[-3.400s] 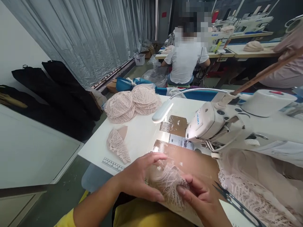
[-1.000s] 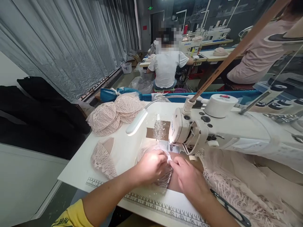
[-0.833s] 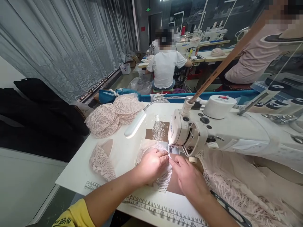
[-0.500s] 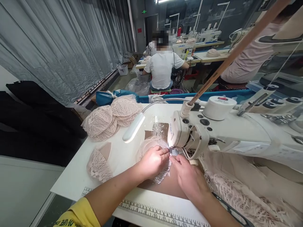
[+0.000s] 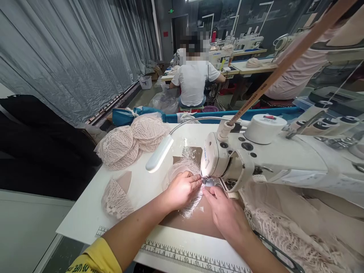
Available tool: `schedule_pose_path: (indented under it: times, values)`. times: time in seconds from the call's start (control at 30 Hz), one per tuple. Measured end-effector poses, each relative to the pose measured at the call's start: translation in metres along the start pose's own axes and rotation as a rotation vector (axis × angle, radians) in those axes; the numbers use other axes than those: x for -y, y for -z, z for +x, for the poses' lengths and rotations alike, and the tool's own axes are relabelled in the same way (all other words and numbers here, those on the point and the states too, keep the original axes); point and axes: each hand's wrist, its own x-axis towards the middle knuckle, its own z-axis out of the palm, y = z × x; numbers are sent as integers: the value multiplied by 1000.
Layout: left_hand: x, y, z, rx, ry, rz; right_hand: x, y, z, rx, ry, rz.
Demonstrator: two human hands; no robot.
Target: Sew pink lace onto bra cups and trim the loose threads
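My left hand (image 5: 182,189) lies on a pink lace piece (image 5: 182,168) with its fingers curled down, pressing the lace against the table beside the needle. My right hand (image 5: 224,214) presses the same lace from the right, its fingertips close to the presser foot. The white sewing machine (image 5: 256,159) stands just behind both hands, and its head hangs over the lace. A gooseneck lamp (image 5: 159,153) shines on the lace.
A stack of lace cups (image 5: 131,140) lies at the table's far left, a single folded cup (image 5: 115,195) nearer. A lace heap (image 5: 295,235) and scissors (image 5: 273,250) lie at right. A ruler strip (image 5: 187,258) runs along the front edge. Other people sit at machines behind.
Both hands brought the lace piece from in front of my body up onto the table and slid it under the machine's head. It has crept further back in the last second.
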Motion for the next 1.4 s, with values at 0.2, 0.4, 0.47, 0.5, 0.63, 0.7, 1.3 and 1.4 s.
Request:
schedule_pose_path:
  times: [0.2,0.4,0.47,0.5,0.63,0.7,1.3,1.4]
  values:
    - [-7,4,2,5,75,91,-1,-2,-1,-75,22,26]
    - [-8,5,-4,11,96,142,-1,-4,-1,-48,-4,17]
    - [-9,6,-6,21,106,172,-1,-4,0,-31,-12,7]
    - [-10,7,-6,30,121,187,-1,-5,0,-32,-9,4]
    - [-17,13,-8,54,261,232,-6,-11,-1,-107,23,35]
    - [-19,21,-12,82,363,242,-12,-15,-3,-156,46,85]
    - [1,108,-227,-387,1053,100,-14,-3,-10,145,-164,755]
    - [-38,105,-211,-435,842,-197,18,14,-20,318,-188,1092]
